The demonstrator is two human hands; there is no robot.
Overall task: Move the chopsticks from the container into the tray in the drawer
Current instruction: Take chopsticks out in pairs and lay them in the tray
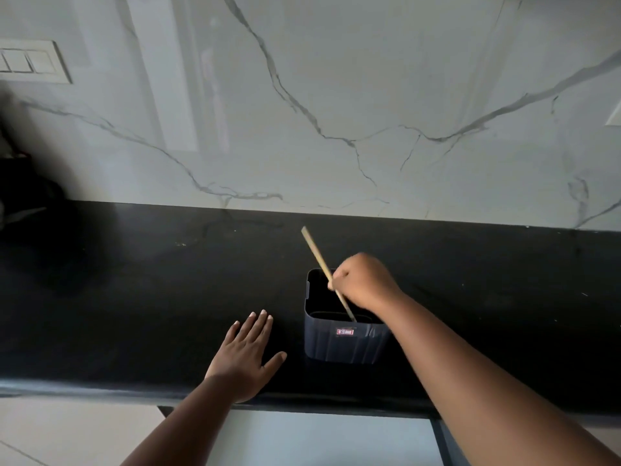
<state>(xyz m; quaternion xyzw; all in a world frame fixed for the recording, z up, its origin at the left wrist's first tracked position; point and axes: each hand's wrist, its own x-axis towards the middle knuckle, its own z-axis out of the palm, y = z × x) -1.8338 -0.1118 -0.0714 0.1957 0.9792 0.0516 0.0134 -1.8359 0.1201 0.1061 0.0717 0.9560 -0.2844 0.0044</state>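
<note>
Gripping chopsticks (327, 275) over container (342, 334), center frame: right hand (364, 280) fingers curled tight; left hand (247, 354) flat, fingers spread on counter (168, 280). Transfer barely begun; drawer unseen.

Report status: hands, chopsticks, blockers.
Right hand grips one chopstick, tip still inside container. Left hand flat on countertop, holding nothing. Drawer and tray out of view.

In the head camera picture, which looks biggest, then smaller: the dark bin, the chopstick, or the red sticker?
1. Container, biggest.
2. Chopstick, long but thin, gripped by the right hand.
3. Red sticker, smallest.
</note>
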